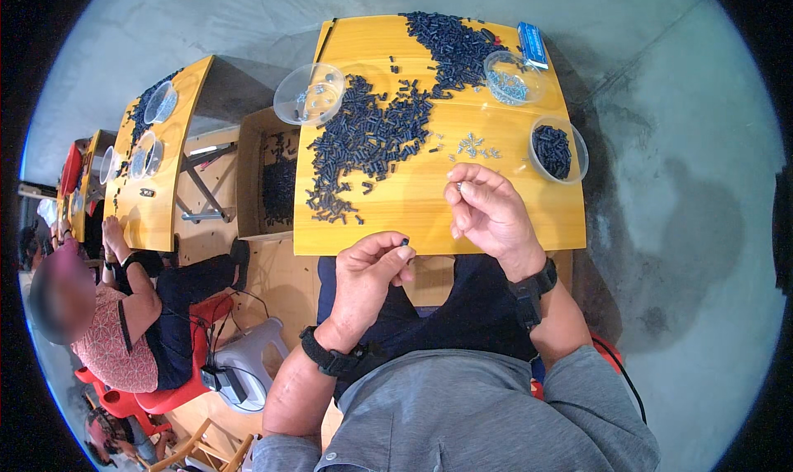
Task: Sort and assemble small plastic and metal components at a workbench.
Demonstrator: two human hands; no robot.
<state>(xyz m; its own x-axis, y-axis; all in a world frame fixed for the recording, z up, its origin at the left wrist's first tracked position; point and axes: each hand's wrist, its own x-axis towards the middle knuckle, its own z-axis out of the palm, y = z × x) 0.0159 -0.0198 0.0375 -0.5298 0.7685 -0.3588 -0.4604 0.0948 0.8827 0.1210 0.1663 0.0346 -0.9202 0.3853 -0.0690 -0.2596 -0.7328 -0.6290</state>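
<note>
Yellow bench, two hands, one tiny part pinched in each.

Left hand: grip closed, thumb pressed to finger on a black piece by the bench's near edge, but only the tip pokes out, so can't make out the rest. Right hand: grip pinched down too, thumb to forefinger, on a metal bit above the bench; the fingertips cover most of it, so its exact shape is anyone's guess. Silvery bits lie loose just beyond that hand, too small to tell exactly what they are. Black pile sits off to the left, clear tub with more black pieces to the right. Carton beside the bench is partly hidden by its edge.
</note>
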